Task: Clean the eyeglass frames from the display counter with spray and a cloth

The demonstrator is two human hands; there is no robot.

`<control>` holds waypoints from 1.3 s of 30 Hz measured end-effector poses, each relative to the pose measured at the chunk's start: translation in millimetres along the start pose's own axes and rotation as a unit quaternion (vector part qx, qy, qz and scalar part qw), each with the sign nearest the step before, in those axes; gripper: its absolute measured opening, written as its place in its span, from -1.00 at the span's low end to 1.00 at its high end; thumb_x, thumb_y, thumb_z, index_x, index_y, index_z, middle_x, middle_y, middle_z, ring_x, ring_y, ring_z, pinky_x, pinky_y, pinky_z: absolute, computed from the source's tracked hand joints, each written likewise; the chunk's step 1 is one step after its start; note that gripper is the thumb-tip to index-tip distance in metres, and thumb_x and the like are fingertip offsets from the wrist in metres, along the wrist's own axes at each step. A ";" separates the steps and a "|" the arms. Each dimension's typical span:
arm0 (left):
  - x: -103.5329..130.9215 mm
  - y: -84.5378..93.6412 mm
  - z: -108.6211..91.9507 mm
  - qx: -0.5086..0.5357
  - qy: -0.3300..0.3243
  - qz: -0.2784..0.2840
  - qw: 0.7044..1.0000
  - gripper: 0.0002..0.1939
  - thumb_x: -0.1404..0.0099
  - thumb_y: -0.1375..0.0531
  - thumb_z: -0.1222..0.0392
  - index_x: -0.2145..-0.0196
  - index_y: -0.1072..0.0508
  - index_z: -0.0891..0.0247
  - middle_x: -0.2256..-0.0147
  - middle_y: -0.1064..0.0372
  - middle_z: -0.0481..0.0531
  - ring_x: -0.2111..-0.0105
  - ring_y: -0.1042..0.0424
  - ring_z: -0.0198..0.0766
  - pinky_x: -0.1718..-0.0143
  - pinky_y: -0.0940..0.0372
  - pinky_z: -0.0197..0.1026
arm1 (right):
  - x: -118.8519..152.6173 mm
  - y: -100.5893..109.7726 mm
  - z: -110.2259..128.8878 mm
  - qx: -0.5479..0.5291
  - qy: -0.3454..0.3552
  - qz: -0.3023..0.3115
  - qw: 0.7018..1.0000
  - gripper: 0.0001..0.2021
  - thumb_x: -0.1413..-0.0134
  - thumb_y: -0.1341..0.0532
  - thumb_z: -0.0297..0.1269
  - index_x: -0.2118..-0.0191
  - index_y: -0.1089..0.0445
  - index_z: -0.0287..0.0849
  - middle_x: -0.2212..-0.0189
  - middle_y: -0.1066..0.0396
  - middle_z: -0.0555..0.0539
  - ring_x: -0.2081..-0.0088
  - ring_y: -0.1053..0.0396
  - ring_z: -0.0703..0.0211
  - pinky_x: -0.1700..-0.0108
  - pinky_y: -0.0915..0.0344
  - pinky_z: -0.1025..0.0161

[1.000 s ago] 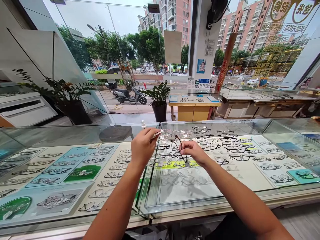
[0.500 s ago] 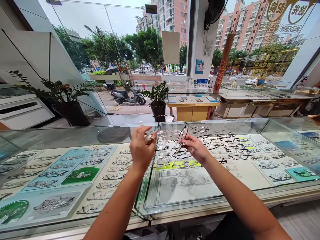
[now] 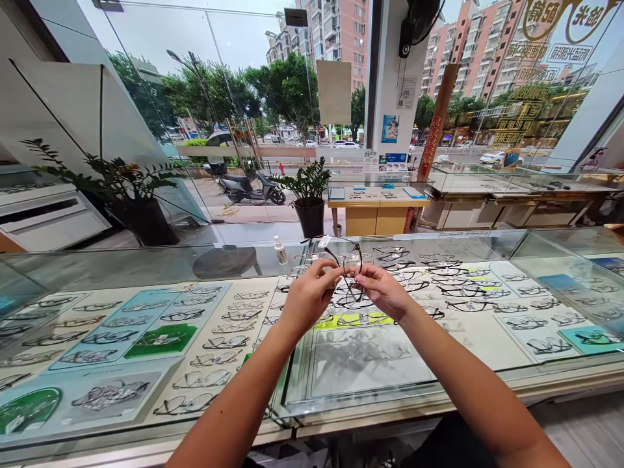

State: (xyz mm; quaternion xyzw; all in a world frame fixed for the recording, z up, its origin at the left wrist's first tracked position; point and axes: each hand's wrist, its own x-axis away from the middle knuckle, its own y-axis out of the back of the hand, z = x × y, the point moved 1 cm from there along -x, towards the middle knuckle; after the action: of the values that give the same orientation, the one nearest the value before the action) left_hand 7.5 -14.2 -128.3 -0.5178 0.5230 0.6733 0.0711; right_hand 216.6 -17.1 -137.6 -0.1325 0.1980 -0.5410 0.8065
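My right hand point(image 3: 385, 291) pinches a pair of dark-framed eyeglasses point(image 3: 361, 260) by the rim, holding them up on edge over the glass counter. A small white tag point(image 3: 324, 242) shows by the frame's temple. My left hand point(image 3: 312, 296) is closed, its fingertips against the near side of the eyeglasses. What lies inside its fingers is mostly hidden. A small white bottle point(image 3: 280, 250) stands upright on the counter just beyond my left hand.
Under the glass countertop point(image 3: 370, 383) lie rows of eyeglasses point(image 3: 468, 289) and a green tray point(image 3: 160, 340). Behind the counter are a dark stool point(image 3: 227, 261), a potted plant point(image 3: 309, 214) and a wooden display table point(image 3: 377, 218) near the window.
My left hand has moved right, from apart to the eyeglasses; the whitish thing seen in it before is now hidden. The eyeglasses have turned, and the bottle has come into fuller view.
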 end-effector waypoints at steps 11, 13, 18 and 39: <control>-0.1 0.2 -1.7 0.005 -0.037 -0.020 0.999 -0.72 -0.54 -0.16 0.31 -0.06 -0.62 0.13 0.02 -0.53 0.14 0.36 -0.48 -0.35 0.30 -0.36 -0.29 | 1.7 -1.3 3.0 -0.078 -0.014 0.034 0.996 -0.71 0.06 -0.60 -0.08 0.33 -0.56 -0.06 -0.16 -0.58 -0.10 -0.20 -0.45 0.02 -0.31 -0.31 0.02; -0.3 -1.3 -3.9 0.001 -0.042 -0.003 0.999 -0.73 -0.55 -0.14 0.29 -0.01 -0.63 0.14 0.01 -0.54 0.15 0.34 -0.50 -0.34 0.30 -0.35 -0.28 | 2.4 -0.5 5.8 -0.088 -0.006 0.039 0.995 -0.72 0.02 -0.58 -0.08 0.34 -0.53 -0.06 -0.21 -0.55 -0.10 -0.28 -0.42 -0.01 -0.36 -0.28 -0.01; 1.2 -4.4 -5.3 0.004 -0.010 -0.020 1.000 -0.82 -0.55 -0.20 0.17 0.10 -0.61 0.21 0.15 -0.52 0.11 0.38 -0.49 -0.35 0.35 -0.30 -0.30 | 3.6 2.9 13.3 -0.096 0.007 0.038 0.995 -0.72 0.00 -0.56 -0.07 0.34 -0.52 -0.05 -0.24 -0.53 -0.10 -0.29 -0.42 -0.08 -0.36 -0.30 -0.09; 11.4 29.8 95.2 0.114 0.476 -0.088 0.868 -0.66 -0.38 -0.03 0.15 -0.09 -0.27 0.18 0.25 -0.36 0.01 0.32 -0.42 -0.19 0.29 -0.36 -0.19 | 2.7 29.1 29.1 -0.142 0.071 -0.025 0.987 -0.76 0.11 -0.61 -0.10 0.39 -0.58 0.05 0.06 -0.65 0.07 -0.07 -0.56 0.04 -0.25 -0.39 -0.01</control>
State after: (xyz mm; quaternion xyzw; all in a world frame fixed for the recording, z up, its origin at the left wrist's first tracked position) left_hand -76.0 41.5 -126.2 -0.8076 0.5187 0.2720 -0.0684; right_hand 254.8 -8.5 -124.7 -0.2114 0.3262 -0.5353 0.7499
